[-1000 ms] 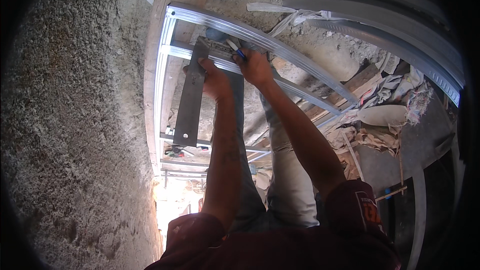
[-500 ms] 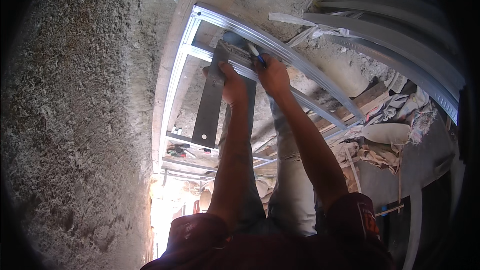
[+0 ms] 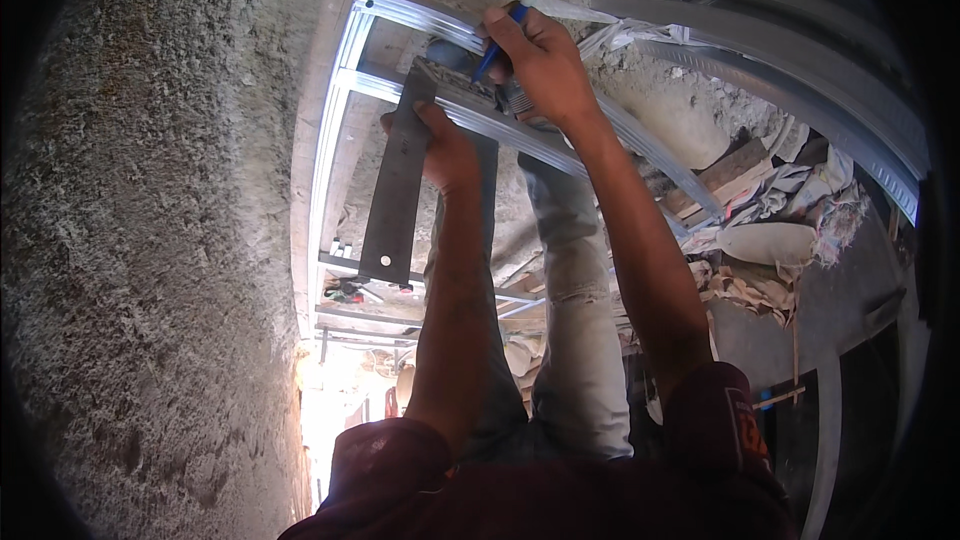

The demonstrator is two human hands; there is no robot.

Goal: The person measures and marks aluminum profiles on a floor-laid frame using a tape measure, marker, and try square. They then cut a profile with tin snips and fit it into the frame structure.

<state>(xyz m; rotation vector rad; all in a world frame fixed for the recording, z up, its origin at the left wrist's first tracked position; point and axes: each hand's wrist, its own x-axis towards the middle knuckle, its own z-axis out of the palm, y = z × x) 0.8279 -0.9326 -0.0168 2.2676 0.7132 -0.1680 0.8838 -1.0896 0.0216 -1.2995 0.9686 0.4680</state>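
Note:
My left hand (image 3: 452,155) is closed around a flat, dark grey metal straightedge (image 3: 388,205) with a round hole near its lower end. The straightedge's upper end lies over a shiny metal crossbar (image 3: 540,148) of a frame. Higher up and to the right, my right hand (image 3: 550,70) grips a blue pen (image 3: 487,61), its blue end pointing down and left and its white end up. That hand is raised over the frame's top rail (image 3: 420,15). Part of the pen is hidden by my fingers.
A rough concrete wall (image 3: 160,240) fills the left side. Curved-looking metal channels (image 3: 780,20) lie at the upper right. Crumpled sacks (image 3: 790,230) and wood scraps (image 3: 725,180) lie on the right. My legs (image 3: 575,340) stand below the frame.
My right hand has lifted up from the crossbar, and the pen has turned so its white end points upward. My left hand still grips the straightedge; the view has shifted slightly.

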